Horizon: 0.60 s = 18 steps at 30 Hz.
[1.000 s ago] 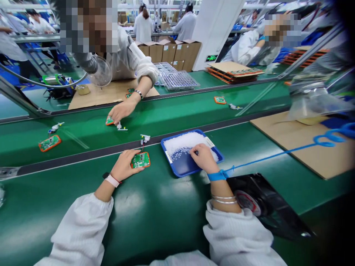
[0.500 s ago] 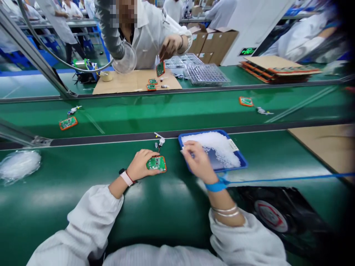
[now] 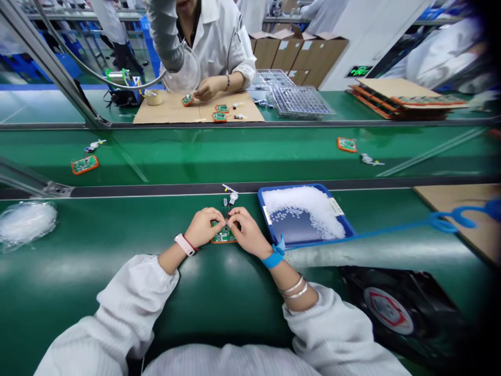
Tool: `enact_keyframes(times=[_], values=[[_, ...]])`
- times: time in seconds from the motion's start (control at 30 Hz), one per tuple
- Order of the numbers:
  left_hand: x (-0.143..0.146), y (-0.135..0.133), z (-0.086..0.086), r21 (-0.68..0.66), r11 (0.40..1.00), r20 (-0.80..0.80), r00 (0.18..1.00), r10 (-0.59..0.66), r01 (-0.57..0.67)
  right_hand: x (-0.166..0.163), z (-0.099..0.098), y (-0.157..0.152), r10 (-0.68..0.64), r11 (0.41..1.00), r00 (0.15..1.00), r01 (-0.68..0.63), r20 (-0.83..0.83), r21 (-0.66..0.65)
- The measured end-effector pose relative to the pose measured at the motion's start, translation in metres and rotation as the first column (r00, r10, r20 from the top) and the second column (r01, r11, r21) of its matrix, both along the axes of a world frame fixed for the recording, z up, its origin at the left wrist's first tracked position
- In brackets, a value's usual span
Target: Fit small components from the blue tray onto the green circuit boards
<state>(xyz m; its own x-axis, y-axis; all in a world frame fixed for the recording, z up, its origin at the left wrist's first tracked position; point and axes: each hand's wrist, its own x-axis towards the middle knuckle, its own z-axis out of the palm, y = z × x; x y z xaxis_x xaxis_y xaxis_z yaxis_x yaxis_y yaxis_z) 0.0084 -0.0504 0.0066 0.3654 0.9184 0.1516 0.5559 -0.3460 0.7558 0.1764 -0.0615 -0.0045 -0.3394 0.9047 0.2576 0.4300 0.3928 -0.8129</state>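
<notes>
A small green circuit board point(image 3: 223, 236) with an orange rim lies on the green bench in front of me. My left hand point(image 3: 203, 227) grips its left side with curled fingers. My right hand point(image 3: 246, 233) is over the board's right side, fingers pinched at its top edge on something too small to name. Thin wires with white connectors point(image 3: 230, 196) run from the board toward the belt. A blue tray point(image 3: 305, 236) heaped with tiny white parts stands just right of my right hand. A blue coiled cord point(image 3: 391, 228) leads from my right wrist strap.
A conveyor belt point(image 3: 235, 154) runs across beyond the bench, carrying boards at the left point(image 3: 84, 165) and right point(image 3: 346, 144). Across it a person in white handles boards on cardboard point(image 3: 195, 107). A clear bag point(image 3: 25, 222) lies at far left, a black fan point(image 3: 387, 308) at lower right.
My right hand left the blue tray and came to the board beside my left hand. The person opposite lowered a board onto the cardboard. The view shifted slightly.
</notes>
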Motion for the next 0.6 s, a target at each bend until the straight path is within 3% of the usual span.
enact_keyframes(times=[0.27,0.43,0.53,0.6], values=[[0.001,0.005,0.002,-0.055,0.998,-0.019,1.000,-0.016,0.015,-0.003,-0.005,0.003,-0.044,0.999,0.999,0.045,0.011,-0.029],[-0.005,0.002,0.002,0.023,1.000,0.003,1.000,-0.011,0.011,0.003,0.011,-0.001,-0.083,0.995,0.996,0.085,-0.033,0.057],[-0.008,0.002,0.000,0.053,0.997,-0.021,0.998,-0.056,0.057,0.040,0.022,0.003,-0.249,0.950,0.968,0.249,-0.019,0.187],[-0.007,0.002,-0.001,0.062,0.995,-0.048,0.996,-0.073,0.076,0.079,0.022,0.008,-0.442,0.870,0.897,0.424,0.020,0.250]])
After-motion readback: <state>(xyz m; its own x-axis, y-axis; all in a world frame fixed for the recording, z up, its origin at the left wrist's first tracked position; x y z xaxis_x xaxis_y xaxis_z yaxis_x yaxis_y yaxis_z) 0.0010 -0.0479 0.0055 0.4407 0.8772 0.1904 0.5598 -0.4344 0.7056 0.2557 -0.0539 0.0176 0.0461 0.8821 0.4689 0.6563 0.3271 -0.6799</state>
